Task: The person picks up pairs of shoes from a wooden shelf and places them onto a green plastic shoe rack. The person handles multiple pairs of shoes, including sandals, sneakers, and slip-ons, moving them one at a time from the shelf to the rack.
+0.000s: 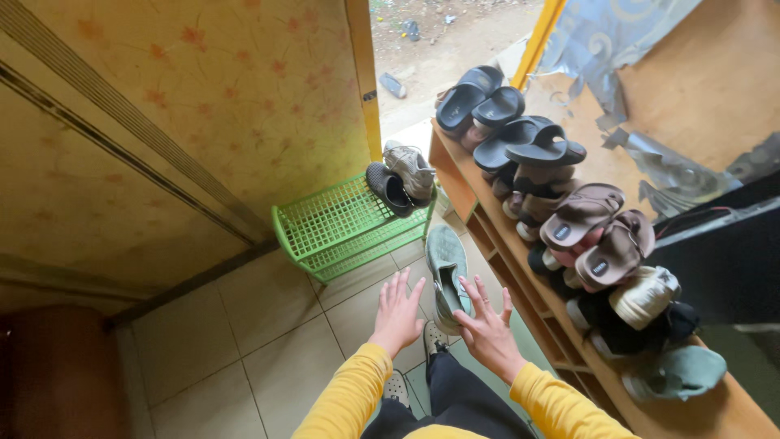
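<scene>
1. Left hand and right hand, both in yellow sleeves, hover with each grip spread open, holding nothing.
2. Between them lies the grey-green slip-on shoe on the tiled floor, touching neither.
3. Beyond stands a green plastic mesh rack; to the right is the crowded wooden shoe shelf. A careless reach could knock sandals down.

The teal shoe is half hidden by the wooden shelf; small litter outside — too small to tell.
</scene>
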